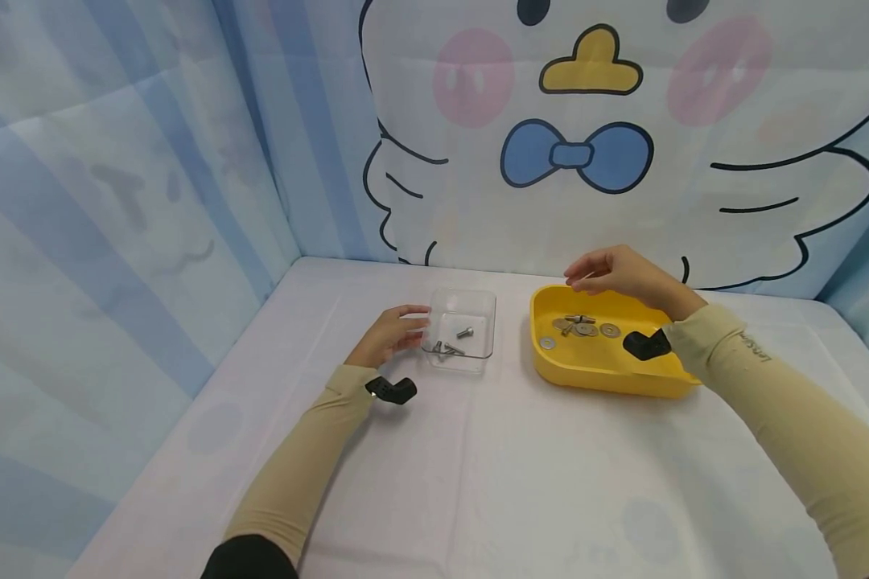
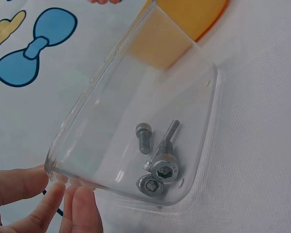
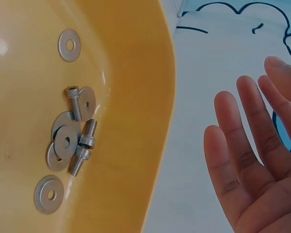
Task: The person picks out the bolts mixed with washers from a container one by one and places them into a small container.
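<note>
My left hand (image 1: pixel 389 334) is at the left side of a clear plastic box (image 1: pixel 463 301), its fairly straight fingers (image 2: pixel 84 208) touching the wall near the rim. Several socket-head screws (image 2: pixel 144 138) lie on the bottom of this box. Over the far rim of a yellow tray (image 1: pixel 608 384) hovers my right hand (image 1: pixel 626 276), its fingers (image 3: pixel 252 111) loosely extended and holding nothing. Inside the tray are several flat round washers (image 3: pixel 69 45), some overlapping in a small pile. A few socket-head screws (image 3: pixel 74 103) lie among them.
A white cloth covers the table (image 1: pixel 550 482). Behind it hangs a printed curtain (image 1: pixel 695 201) with a blue bow tie, and a blue-striped curtain (image 1: pixel 116 201) closes the left side. The yellow tray stands to the right of the clear box, with a gap between.
</note>
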The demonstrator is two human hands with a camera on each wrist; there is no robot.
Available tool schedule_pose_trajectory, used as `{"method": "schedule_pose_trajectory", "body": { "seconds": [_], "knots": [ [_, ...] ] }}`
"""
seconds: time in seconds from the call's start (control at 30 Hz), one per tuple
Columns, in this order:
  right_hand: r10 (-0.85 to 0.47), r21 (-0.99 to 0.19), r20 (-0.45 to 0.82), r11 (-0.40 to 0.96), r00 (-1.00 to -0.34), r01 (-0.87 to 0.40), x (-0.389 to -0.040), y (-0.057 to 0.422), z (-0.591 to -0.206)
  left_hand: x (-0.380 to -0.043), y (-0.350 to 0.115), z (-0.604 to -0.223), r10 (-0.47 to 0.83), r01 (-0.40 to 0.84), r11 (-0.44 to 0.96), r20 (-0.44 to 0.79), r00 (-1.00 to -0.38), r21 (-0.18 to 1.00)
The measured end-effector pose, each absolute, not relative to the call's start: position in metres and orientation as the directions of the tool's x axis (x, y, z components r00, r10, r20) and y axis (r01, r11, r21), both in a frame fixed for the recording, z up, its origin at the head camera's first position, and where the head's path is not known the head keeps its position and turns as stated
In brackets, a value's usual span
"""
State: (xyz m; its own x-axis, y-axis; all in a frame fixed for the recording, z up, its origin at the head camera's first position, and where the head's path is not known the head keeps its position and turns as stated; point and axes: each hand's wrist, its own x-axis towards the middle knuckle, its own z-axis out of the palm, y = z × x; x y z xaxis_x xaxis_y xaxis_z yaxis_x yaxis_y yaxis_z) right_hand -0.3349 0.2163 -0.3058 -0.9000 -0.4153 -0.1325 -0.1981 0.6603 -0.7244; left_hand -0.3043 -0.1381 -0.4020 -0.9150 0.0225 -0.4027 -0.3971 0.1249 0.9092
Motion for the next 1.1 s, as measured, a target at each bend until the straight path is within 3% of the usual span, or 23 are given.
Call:
{"method": "schedule_pose_trajectory", "body": {
  "seconds": [1.1],
  "knots": [
    [-0.475, -0.717, -0.179, 0.663, -0.861, -0.216, -0.349, 0.226, -0.346, -0.302, -0.139, -0.399, 0.041, -0.400, 0.100, -0.405, -0.913, 0.911]
  ]
}}
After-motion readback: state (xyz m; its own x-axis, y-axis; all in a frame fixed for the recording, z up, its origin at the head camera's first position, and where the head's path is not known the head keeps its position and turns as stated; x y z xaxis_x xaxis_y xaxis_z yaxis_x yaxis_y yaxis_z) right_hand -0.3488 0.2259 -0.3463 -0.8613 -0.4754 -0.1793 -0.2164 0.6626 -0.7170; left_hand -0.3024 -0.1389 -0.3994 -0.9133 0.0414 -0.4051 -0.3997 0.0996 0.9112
